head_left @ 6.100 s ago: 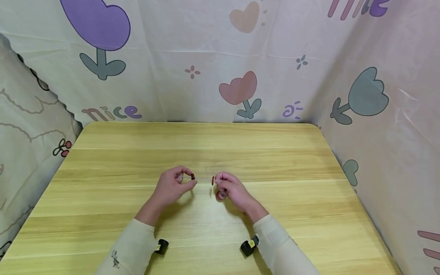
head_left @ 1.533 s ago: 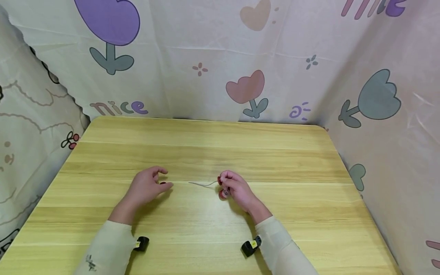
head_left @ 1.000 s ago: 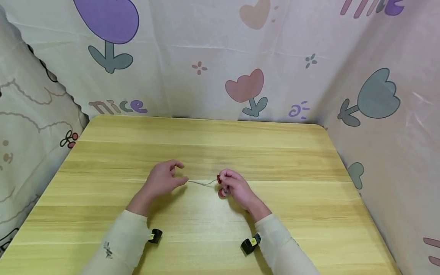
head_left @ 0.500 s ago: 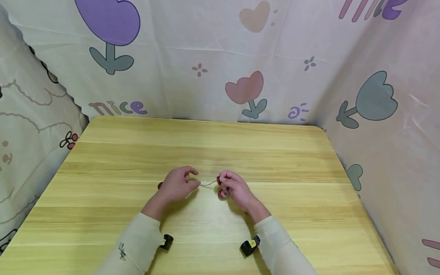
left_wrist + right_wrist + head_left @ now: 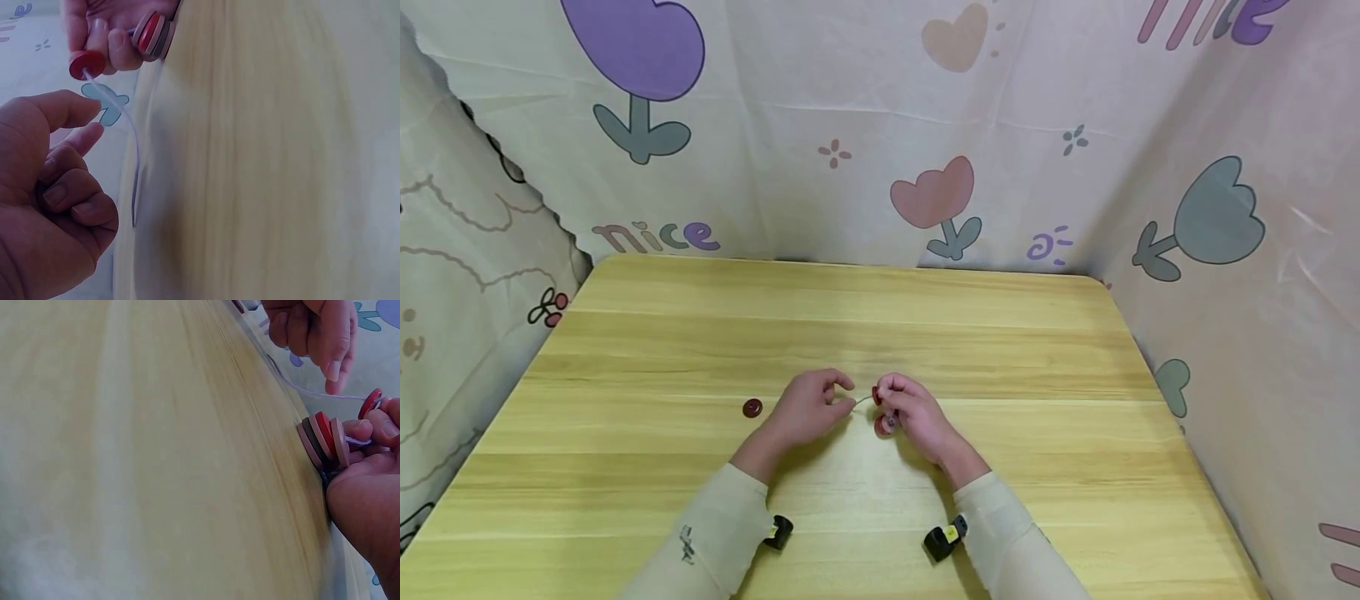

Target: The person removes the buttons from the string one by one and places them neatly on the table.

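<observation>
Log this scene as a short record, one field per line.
right hand: pinching a red button
left hand: beside the string, fingers loosely bent; contact with the string unclear
string: pale, passing through the red button, free end loose
button stack: pink, red and dark discs on the string, by the right hand
loose button: dark red, lying left of the left hand
surface: wooden table
backdrop: flower-printed cloth

A pale wood-grain worktop (image 5: 1015,350) with rounded far corners stands before a whitish cloth backdrop (image 5: 790,67) printed with a purple flower (image 5: 640,50) and a pink tulip (image 5: 934,196). The right-hand cloth (image 5: 1300,400) bears a grey-green tulip (image 5: 1217,212), the left-hand cloth (image 5: 467,358) red cherries (image 5: 553,319).
</observation>
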Motion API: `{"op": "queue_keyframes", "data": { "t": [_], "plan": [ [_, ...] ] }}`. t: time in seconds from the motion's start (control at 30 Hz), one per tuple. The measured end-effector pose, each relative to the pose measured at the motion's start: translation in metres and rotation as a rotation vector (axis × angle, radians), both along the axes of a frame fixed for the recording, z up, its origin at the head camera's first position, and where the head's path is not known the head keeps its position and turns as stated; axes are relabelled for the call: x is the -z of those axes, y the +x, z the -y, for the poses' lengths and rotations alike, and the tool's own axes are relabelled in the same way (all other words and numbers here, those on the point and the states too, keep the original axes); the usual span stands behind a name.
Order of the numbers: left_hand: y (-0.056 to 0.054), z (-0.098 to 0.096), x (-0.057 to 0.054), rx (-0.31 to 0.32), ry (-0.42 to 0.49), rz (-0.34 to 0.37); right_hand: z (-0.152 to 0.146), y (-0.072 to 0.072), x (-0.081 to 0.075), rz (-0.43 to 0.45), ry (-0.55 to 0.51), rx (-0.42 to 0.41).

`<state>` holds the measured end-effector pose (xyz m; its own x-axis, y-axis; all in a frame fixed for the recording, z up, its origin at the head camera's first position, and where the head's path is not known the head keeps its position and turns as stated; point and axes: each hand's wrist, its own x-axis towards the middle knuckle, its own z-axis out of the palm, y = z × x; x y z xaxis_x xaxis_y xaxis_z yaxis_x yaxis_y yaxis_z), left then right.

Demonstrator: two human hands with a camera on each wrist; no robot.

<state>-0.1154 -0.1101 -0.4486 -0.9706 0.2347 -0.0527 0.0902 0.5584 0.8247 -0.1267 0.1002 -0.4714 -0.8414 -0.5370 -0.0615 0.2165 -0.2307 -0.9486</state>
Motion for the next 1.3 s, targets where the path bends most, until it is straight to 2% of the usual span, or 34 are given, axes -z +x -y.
{"op": "queue_keyframes", "data": {
  "t": [0.67,0.87,0.97,1.1,1.3],
  "plan": [
    [0.001,-0.011,0.010,0.036,0.014,-0.035,0.001,0.000,0.003,-0.020,-0.017,-0.018],
    [0.002,-0.010,0.008,-0.009,0.045,-0.037,0.001,0.001,0.002,-0.015,0.002,-0.003],
    [0.002,-0.008,0.008,-0.027,0.069,-0.066,0.001,0.001,0.001,-0.014,0.020,0.004],
    [0.003,-0.008,0.008,-0.047,0.124,-0.098,0.002,0.001,0.002,-0.018,0.024,0.006],
    [0.006,-0.007,0.004,-0.056,0.325,0.024,0.001,0.001,0.002,-0.023,0.024,0.008]
  ]
}}
